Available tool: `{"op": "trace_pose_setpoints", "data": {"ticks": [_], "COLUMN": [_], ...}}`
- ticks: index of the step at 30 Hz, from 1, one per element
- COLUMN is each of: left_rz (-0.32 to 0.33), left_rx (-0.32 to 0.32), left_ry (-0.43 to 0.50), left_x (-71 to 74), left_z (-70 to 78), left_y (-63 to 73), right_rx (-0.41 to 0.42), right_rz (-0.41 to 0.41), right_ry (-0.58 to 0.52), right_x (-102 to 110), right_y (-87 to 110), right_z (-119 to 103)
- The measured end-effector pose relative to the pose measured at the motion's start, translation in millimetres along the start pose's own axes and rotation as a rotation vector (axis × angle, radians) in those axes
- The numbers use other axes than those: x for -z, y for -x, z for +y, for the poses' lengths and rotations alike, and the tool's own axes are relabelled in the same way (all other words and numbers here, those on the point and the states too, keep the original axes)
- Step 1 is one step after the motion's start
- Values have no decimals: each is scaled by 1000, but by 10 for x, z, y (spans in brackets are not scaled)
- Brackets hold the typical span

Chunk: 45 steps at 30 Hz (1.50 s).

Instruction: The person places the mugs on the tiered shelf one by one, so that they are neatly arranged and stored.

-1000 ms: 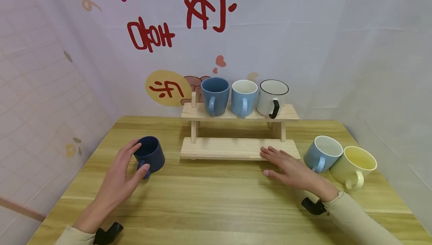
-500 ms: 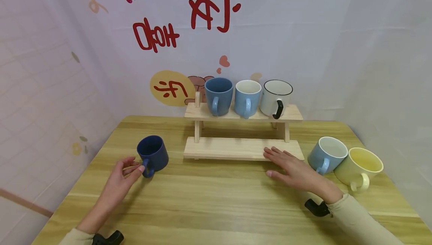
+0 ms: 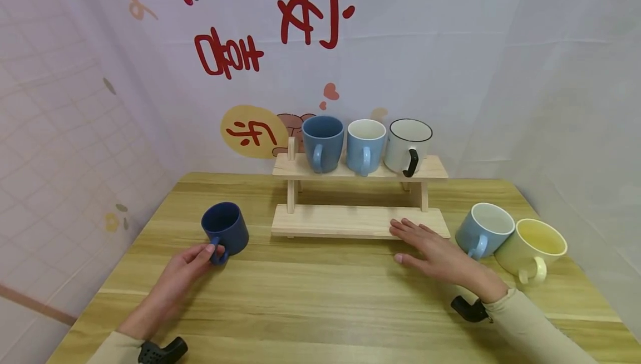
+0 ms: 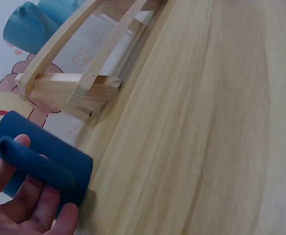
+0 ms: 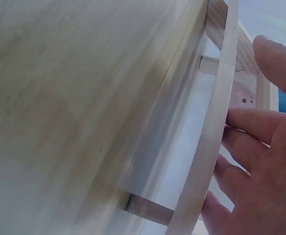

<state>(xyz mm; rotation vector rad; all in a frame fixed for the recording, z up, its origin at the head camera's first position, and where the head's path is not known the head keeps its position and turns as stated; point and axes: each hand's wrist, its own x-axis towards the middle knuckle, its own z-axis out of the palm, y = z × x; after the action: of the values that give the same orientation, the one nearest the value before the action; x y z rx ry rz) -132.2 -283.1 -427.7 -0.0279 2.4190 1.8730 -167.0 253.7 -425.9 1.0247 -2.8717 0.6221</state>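
A dark blue mug stands upright on the left part of the table. My left hand pinches its handle between thumb and fingers; in the left wrist view fingers pass through the handle loop. My right hand lies with fingers extended over the right end of the lower shelf board. In the right wrist view its fingertips are at the edge of the wooden rack. On the upper board sit a grey-blue mug, a light blue mug and a white mug with black handle.
To the right of the rack, a light blue mug and a pale yellow mug stand side by side, close to my right forearm. A white printed cloth hangs behind the wooden table.
My left hand has come off the dark blue mug's rim and down to its handle, which it now pinches. The right hand stays at the lower board.
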Motion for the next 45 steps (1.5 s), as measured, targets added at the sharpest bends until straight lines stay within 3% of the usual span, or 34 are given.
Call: {"op": "trace_pose_setpoints", "data": {"ticks": [7, 12, 21, 29, 36, 45], "left_rz": [31, 65, 58, 21, 0, 3], "left_rx": [58, 61, -121, -195, -219, -172], "left_ry": [162, 201, 279, 340, 333, 271], "left_x": [-75, -95, -252, -413, -611, -952], "left_z": [42, 72, 184, 322, 433, 603], "left_y": [-51, -14, 90, 183, 186, 113], "right_rx": [-9, -4, -8, -5, -7, -13], "right_rz": [10, 8, 1, -3, 0, 15], "right_ry": [7, 5, 11, -8, 3, 6], "right_x": [11, 26, 58, 30, 11, -15], "right_y": [-8, -2, -12, -12, -5, 10], "right_z": [-12, -18, -10, -10, -13, -17]}}
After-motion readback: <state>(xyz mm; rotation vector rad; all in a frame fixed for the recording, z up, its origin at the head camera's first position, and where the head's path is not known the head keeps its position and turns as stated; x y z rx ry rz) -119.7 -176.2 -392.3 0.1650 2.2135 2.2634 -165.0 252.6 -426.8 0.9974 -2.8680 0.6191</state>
